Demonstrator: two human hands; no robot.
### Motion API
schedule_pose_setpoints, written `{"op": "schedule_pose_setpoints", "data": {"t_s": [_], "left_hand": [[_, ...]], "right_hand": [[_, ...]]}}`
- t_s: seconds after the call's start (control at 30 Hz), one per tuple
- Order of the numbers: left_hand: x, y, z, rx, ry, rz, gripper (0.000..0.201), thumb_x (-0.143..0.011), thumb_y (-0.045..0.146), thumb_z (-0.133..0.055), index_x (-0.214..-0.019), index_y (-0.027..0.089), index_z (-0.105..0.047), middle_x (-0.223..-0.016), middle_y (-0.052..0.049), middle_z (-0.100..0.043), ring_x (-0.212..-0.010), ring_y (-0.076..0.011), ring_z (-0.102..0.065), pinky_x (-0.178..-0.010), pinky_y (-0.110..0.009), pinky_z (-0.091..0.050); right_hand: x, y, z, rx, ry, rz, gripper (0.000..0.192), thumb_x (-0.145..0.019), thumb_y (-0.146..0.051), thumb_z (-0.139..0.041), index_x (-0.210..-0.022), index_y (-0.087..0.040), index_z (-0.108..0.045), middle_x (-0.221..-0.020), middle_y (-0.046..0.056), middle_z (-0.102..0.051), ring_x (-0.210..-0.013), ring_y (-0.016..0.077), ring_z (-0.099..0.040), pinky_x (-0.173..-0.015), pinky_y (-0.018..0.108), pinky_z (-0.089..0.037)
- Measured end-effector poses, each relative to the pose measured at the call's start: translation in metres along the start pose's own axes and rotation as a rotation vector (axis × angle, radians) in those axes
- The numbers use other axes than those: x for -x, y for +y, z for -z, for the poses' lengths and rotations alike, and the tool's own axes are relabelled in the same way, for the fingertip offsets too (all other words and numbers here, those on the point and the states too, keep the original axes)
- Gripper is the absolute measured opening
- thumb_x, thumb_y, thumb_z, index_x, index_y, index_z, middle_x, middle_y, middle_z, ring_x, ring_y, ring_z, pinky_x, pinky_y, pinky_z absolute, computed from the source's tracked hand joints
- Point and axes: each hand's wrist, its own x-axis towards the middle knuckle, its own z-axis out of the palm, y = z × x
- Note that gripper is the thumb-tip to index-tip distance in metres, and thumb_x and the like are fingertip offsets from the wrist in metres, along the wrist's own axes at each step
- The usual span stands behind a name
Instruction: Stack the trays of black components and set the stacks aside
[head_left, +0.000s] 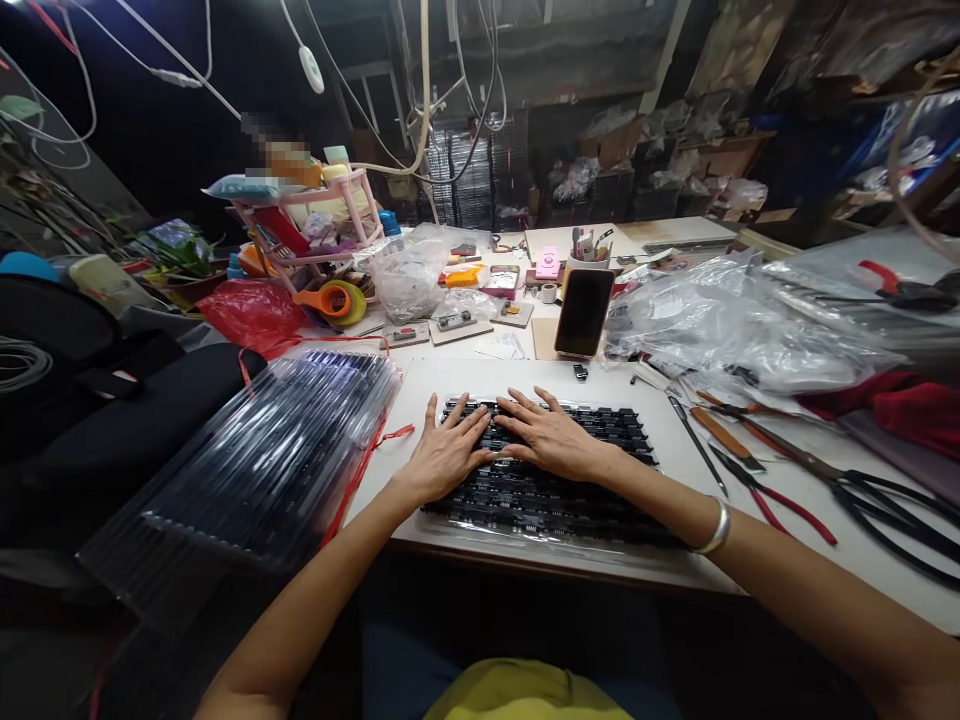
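Rows of small black plastic parts fill a clear plastic tray (540,505) lying flat at the table's front edge. My left hand (448,450) rests on the left part of these rows, palm down with the fingers spread. Beside it, my right hand (551,435) lies flat over the middle of the tray, fingers stretched out and a silvery bangle on the wrist. The two thumbs almost meet; whether they touch I cannot tell. Neither hand grips anything. Parts directly beneath both palms are hidden.
To the left lies a stack of clear trays (277,450) with red string (352,490). A phone (583,312) stands upright behind the tray. On the right are red-handled pliers (780,500), large black-handled scissors (892,505) and plastic bags (735,310). A pink rack (360,205) stands back left.
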Motion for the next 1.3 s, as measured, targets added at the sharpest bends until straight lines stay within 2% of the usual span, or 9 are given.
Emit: {"op": "schedule_pose_setpoints", "data": {"t_s": [0.1,0.2,0.4,0.5,0.63,0.83,1.1,1.2,1.3], "left_hand": [[-0.001,0.0,0.001,0.014,-0.005,-0.008,0.058,-0.092,0.054,-0.027,-0.139,0.022,-0.037,-0.142,-0.006,-0.044,-0.139,-0.0287,-0.021,-0.108,-0.065,-0.006],[-0.001,0.0,0.003,0.025,-0.006,-0.007,0.059,-0.092,0.055,-0.026,-0.139,0.021,-0.037,-0.142,-0.006,-0.044,-0.139,-0.0287,-0.021,-0.108,-0.065,-0.006],[-0.002,0.001,0.004,0.037,-0.005,0.004,0.059,-0.092,0.056,-0.026,-0.138,0.022,-0.039,-0.14,-0.007,-0.046,-0.138,-0.0289,-0.023,-0.108,-0.064,-0.005],[-0.002,0.001,0.001,0.047,-0.005,0.007,0.06,-0.091,0.056,-0.026,-0.138,0.021,-0.038,-0.141,-0.007,-0.045,-0.139,-0.0293,-0.022,-0.108,-0.065,-0.005],[-0.002,0.001,-0.001,0.07,0.006,0.007,0.061,-0.091,0.057,-0.026,-0.138,0.02,-0.039,-0.141,-0.007,-0.045,-0.139,-0.0292,-0.021,-0.108,-0.064,-0.003],[-0.002,0.0,0.001,0.078,0.012,0.009,0.06,-0.091,0.056,-0.026,-0.136,0.02,-0.042,-0.143,-0.006,-0.042,-0.14,-0.0293,-0.019,-0.108,-0.063,-0.003],[-0.001,0.001,-0.005,0.079,0.013,0.025,0.06,-0.091,0.057,-0.026,-0.136,0.02,-0.041,-0.145,-0.006,-0.038,-0.14,-0.0293,-0.017,-0.108,-0.064,-0.004],[-0.001,0.001,-0.003,0.11,-0.027,0.05,0.063,-0.091,0.058,-0.024,-0.138,0.019,-0.039,-0.148,-0.007,-0.033,-0.14,-0.0296,-0.017,-0.109,-0.064,-0.006],[-0.001,-0.001,0.002,0.156,-0.069,0.086,0.067,-0.09,0.06,-0.021,-0.141,0.018,-0.033,-0.15,-0.008,-0.028,-0.14,-0.0293,-0.017,-0.109,-0.063,-0.009]], "right_hand": [[-0.006,0.0,-0.002,0.045,0.055,-0.009,0.032,-0.095,-0.031,-0.039,-0.114,-0.018,-0.06,-0.134,0.013,-0.051,-0.13,0.0264,-0.037,-0.105,0.05,-0.022],[-0.015,-0.001,-0.005,0.054,0.08,-0.02,0.026,-0.093,-0.017,-0.039,-0.105,-0.017,-0.063,-0.123,0.013,-0.058,-0.122,0.0253,-0.044,-0.101,0.049,-0.024],[-0.026,-0.001,-0.003,0.04,0.08,-0.058,0.025,-0.091,-0.015,-0.042,-0.087,-0.012,-0.066,-0.103,0.014,-0.062,-0.098,0.0239,-0.052,-0.083,0.039,-0.034],[-0.023,0.0,0.001,0.019,0.044,-0.026,0.025,-0.092,-0.02,-0.043,-0.091,-0.016,-0.068,-0.1,0.01,-0.062,-0.091,0.0205,-0.051,-0.076,0.034,-0.034],[-0.017,-0.001,0.005,0.027,0.012,-0.013,0.028,-0.094,-0.019,-0.04,-0.099,-0.017,-0.067,-0.103,0.011,-0.06,-0.094,0.0209,-0.05,-0.078,0.034,-0.033],[-0.01,-0.011,0.007,0.09,-0.063,0.026,0.033,-0.088,-0.009,-0.04,-0.115,-0.006,-0.058,-0.109,0.016,-0.059,-0.102,0.0265,-0.048,-0.085,0.041,-0.032],[-0.006,-0.028,0.007,0.127,-0.1,-0.084,0.038,-0.089,-0.008,-0.034,-0.121,-0.006,-0.053,-0.116,0.02,-0.056,-0.105,0.0294,-0.048,-0.089,0.046,-0.032],[-0.008,-0.024,0.013,0.098,-0.124,-0.115,0.041,-0.084,-0.005,-0.037,-0.122,-0.009,-0.053,-0.121,0.017,-0.056,-0.106,0.0267,-0.05,-0.088,0.043,-0.034],[-0.01,-0.014,0.017,0.079,-0.127,-0.174,0.054,-0.079,0.0,-0.036,-0.131,-0.007,-0.044,-0.134,0.018,-0.048,-0.119,0.0272,-0.044,-0.093,0.044,-0.033]]}}
